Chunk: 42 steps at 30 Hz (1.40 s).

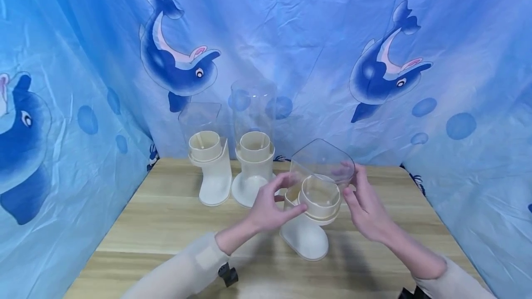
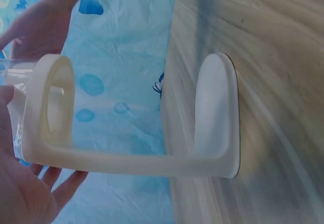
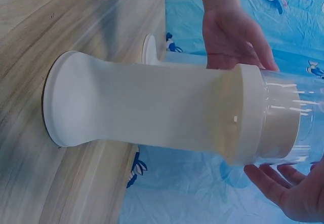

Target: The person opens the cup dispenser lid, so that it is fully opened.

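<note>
While both hands frame the nearest white stand [image 1: 307,241], its foot rests flat on the tabletop [image 1: 166,230], right of the other two stands and nearer the person. The clear sleeve [image 1: 322,160] stands around the stand's cream collar [image 1: 321,207], its lower end at or close to the flange [image 3: 249,115] in the right wrist view; whether it is fully seated cannot be told. The left hand [image 1: 266,211] grips the sleeve from the left — fingers part-curled, thumb at the front beside the collar. The right hand [image 1: 367,211] holds the opposite side, its fingers bent behind the wall and its thumb nearer the person. Neither hand is closed tight; the sleeve's width spaces the fingers. Behind, the left rear stand [image 1: 216,190] and the middle rear stand [image 1: 245,190] each carry a clear sleeve of their own. The step in hand appears to be fitting or squaring the sleeve on its collar. The next move would call for even, light pressure from both sides — an uneven push could tilt the stand on its foot.
</note>
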{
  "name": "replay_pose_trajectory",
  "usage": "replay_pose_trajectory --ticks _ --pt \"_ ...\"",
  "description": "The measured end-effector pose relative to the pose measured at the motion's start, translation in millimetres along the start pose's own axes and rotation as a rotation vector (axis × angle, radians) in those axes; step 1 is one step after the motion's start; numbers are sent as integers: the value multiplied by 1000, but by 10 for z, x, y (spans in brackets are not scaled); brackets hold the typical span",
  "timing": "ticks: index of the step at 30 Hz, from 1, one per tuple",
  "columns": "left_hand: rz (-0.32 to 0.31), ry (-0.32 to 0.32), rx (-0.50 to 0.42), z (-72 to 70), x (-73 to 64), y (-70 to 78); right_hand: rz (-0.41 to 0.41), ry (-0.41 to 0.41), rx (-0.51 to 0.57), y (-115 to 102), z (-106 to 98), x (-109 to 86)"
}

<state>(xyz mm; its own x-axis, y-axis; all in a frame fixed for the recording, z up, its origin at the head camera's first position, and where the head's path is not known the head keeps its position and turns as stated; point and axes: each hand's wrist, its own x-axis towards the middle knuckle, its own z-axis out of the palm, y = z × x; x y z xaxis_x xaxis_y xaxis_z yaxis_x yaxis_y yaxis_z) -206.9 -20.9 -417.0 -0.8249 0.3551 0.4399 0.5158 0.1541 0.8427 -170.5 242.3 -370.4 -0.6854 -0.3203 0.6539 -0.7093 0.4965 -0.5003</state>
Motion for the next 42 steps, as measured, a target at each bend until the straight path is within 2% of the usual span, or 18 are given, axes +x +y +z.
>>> replay_pose_trajectory --ticks 5,9,12,16,20,23,26,28,32,34,36,40,42 --pt "5 52 20 27 -45 2 13 13 7 -5 30 -22" --pt "0 30 4 25 -64 -39 50 52 26 -49 43 -66" --pt "-10 16 -22 40 -83 -57 42 63 19 -69 48 -84" --pt "-14 68 -14 100 -140 -21 22 64 -23 -60 60 -87" --pt "7 99 20 124 -151 8 60 60 -4 -63 59 -91" --pt "23 54 7 104 -105 -24 94 55 27 -72 51 -92" --pt "14 -14 -46 97 -70 -72 105 49 56 -75 49 -91" --pt "-2 -33 -61 110 -78 -94 102 45 69 -73 52 -94" --pt "19 11 -26 149 -120 -101 93 33 85 -54 60 -89" --pt "41 39 1 154 -112 -103 92 32 95 -41 58 -68" --pt "56 37 12 141 -78 -106 91 33 106 -32 48 -41" --pt "77 -47 18 82 47 -139 49 49 139 -35 -2 34" --pt "82 -101 19 56 107 -158 -5 55 153 -36 -34 74"
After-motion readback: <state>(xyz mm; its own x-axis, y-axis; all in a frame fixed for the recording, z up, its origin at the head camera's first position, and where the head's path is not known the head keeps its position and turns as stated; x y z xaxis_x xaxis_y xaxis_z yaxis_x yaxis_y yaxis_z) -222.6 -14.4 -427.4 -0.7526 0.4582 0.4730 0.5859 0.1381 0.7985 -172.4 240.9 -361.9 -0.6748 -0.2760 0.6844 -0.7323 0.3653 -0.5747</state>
